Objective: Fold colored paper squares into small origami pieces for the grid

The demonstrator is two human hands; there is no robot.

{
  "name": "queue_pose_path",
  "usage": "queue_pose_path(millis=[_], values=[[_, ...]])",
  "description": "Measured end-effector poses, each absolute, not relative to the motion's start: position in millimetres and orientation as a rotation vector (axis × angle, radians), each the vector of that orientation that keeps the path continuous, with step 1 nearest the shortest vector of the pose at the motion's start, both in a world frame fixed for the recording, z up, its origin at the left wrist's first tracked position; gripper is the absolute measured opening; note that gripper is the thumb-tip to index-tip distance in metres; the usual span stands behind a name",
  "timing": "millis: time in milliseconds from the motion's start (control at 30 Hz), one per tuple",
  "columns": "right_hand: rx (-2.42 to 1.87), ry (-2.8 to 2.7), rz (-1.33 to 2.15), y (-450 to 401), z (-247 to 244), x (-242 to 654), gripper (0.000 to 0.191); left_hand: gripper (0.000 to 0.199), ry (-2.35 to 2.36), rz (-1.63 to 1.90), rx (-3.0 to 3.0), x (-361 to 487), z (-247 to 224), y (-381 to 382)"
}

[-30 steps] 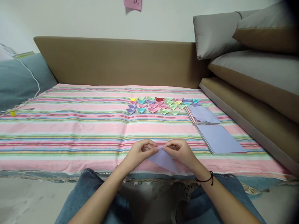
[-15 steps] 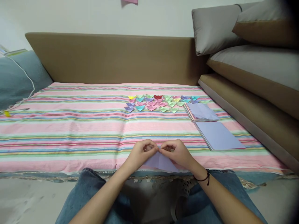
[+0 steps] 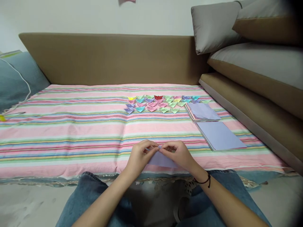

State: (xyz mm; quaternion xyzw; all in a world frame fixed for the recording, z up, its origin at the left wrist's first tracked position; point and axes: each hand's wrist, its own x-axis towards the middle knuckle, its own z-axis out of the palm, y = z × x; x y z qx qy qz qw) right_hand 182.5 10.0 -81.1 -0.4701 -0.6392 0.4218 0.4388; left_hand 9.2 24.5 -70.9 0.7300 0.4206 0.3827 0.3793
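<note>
A sheet of lavender paper (image 3: pixel 162 160) is held near the front edge of the striped cloth, its lower part fanned out below my fingers. My left hand (image 3: pixel 142 154) pinches its top from the left, thumb and forefinger together. From the right, my right hand (image 3: pixel 178 154) pinches the same top, and the fingertips of both hands nearly meet there. My fingers partly hide the paper's upper corner. Farther back, several small folded paper boats (image 3: pixel 152 108) in pink, green, blue, purple, yellow and red stand in rows.
Two stacks of paper lie at the right: a rear stack (image 3: pixel 204 112) and a front stack (image 3: pixel 221 135). Grey and brown cushions (image 3: pixel 258 66) are piled along the right side. A brown backrest (image 3: pixel 118 60) closes off the rear. A white cable (image 3: pixel 22 77) hangs at the left.
The paper's lower part now looks flatter, and its tip shows between my fingertips. Both hands keep their pinch. The whole view has shifted slightly.
</note>
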Motion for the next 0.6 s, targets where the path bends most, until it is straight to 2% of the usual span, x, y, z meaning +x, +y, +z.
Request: queue_pose_path(millis=[233,600], values=[[-1.185,-1.740,0.832,8.9,-79.1,183.3,0.016,0.006,1.087,1.054,2.001,8.7,-75.1,24.5],[-1.199,-1.839,0.739,7.9,-80.9,184.0,0.020,0.011,1.099,0.891,2.067,7.5,-70.7,24.2]])
